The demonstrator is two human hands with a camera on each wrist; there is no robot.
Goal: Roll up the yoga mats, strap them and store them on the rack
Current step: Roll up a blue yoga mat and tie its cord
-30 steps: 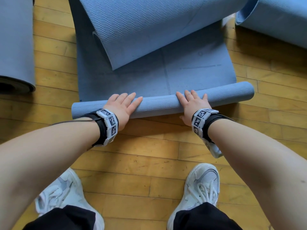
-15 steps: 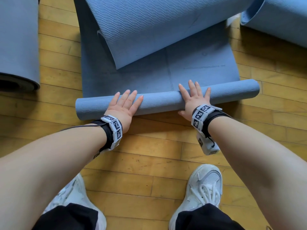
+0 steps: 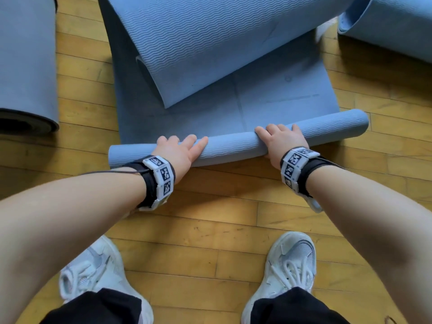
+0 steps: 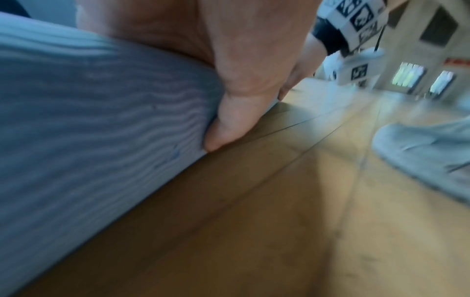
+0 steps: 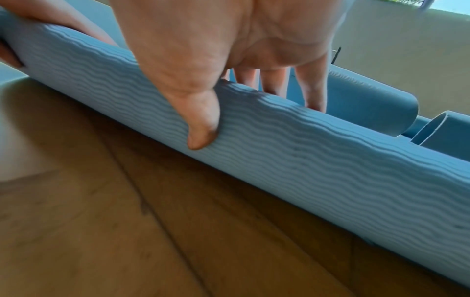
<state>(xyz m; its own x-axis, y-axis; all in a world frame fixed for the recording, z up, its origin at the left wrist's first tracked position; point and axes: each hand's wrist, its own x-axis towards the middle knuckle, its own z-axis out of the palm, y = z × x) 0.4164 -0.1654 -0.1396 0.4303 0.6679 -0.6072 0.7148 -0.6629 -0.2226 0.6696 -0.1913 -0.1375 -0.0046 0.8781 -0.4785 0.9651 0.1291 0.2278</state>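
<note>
Person is crouching over a blue mat (image 3: 233, 108) that's lying on the wood floor (image 3: 210, 230), near end already wound into a thin roll (image 3: 233, 146) running left to right just ahead of their white shoes (image 3: 289, 272). Left hand (image 3: 177, 153) is sitting on the left part of the roll, fingers laid over the top and curving down the far side, thumb (image 4: 229, 124) pressing into the near side down by the floor. Right hand (image 3: 280, 141) is doing the same further right, fingers (image 5: 315, 90) hooking over the far side and thumb (image 5: 203, 124) digging into the ribbed face. The far end of the mat is curling over into a fat loose roll (image 3: 222, 43). Another rolled mat (image 3: 25, 66) is lying off to the left, and one more (image 3: 392, 26) at far right.
</note>
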